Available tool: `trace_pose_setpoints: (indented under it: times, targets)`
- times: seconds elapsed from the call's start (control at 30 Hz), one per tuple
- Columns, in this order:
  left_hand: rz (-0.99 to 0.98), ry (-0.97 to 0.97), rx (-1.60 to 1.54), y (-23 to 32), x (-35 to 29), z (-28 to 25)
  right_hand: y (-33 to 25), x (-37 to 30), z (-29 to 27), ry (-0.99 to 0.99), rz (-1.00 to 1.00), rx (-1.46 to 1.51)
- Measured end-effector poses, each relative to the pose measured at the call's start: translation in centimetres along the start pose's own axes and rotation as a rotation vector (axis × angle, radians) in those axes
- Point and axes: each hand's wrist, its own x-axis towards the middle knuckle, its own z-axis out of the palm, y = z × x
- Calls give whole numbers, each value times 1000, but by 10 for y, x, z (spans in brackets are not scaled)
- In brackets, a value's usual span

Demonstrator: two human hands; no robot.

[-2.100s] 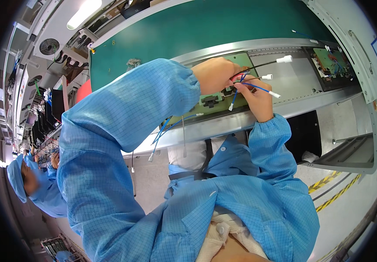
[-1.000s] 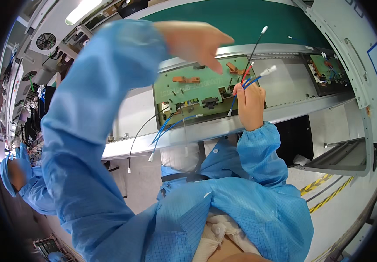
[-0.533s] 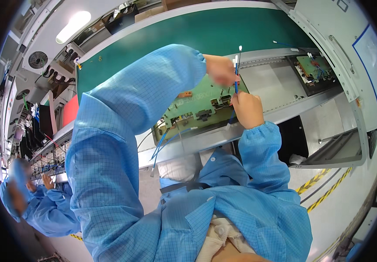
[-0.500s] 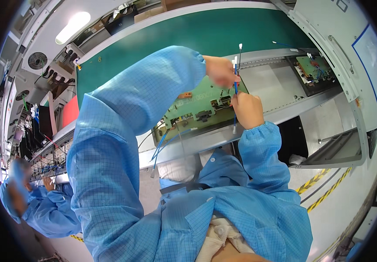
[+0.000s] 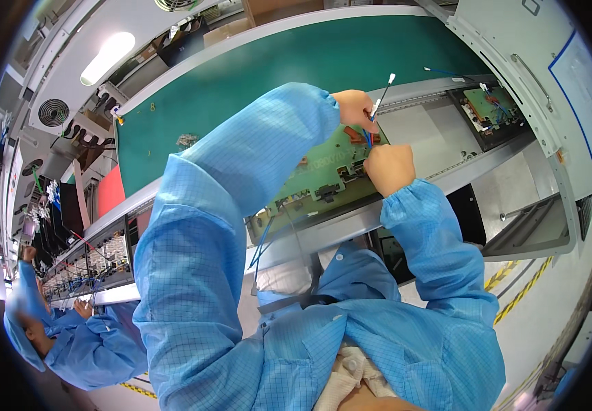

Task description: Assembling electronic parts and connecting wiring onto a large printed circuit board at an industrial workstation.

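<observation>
My left hand (image 5: 355, 109) is closed around a small bunch of wires (image 5: 368, 137) over the far right part of a green circuit board (image 5: 316, 164). A black wire with a white connector (image 5: 392, 79) sticks up past its fingers. Just below, my right hand (image 5: 389, 168) is closed on the lower part of the bunch, where blue and red strands show between the hands. Its fingertips are partly hidden. Blue wires (image 5: 263, 243) hang off the board's near left edge. My left sleeve covers part of the board.
A second board with wires in a black frame (image 5: 487, 113) lies at the right. Beyond the rail stretches a green work surface (image 5: 275, 58) with a small clear bag (image 5: 186, 141) on it. Another person in blue (image 5: 97, 349) works at the left beside racks of parts (image 5: 90, 257).
The upper wire ends now lean to the right, and both hands sit slightly further right. The wire end that hung below my right hand no longer shows. The other person has an arm raised.
</observation>
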Motion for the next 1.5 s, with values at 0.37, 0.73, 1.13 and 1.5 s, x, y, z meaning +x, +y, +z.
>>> trace_pose_setpoints:
  times: [0.37,0.73,1.13,1.5]
  targets:
    - [-145,-111,182,-4,49,43,32,3,25,-289,16,-282]
    - [-562,-467,368,12,27,19,28,11,8,-559,-115,-327]
    - [-553,-254,35,26,41,43,36,12,26,-465,0,-285]
    - [218,-290,912,50,43,45,34,5,53,-130,125,-132]
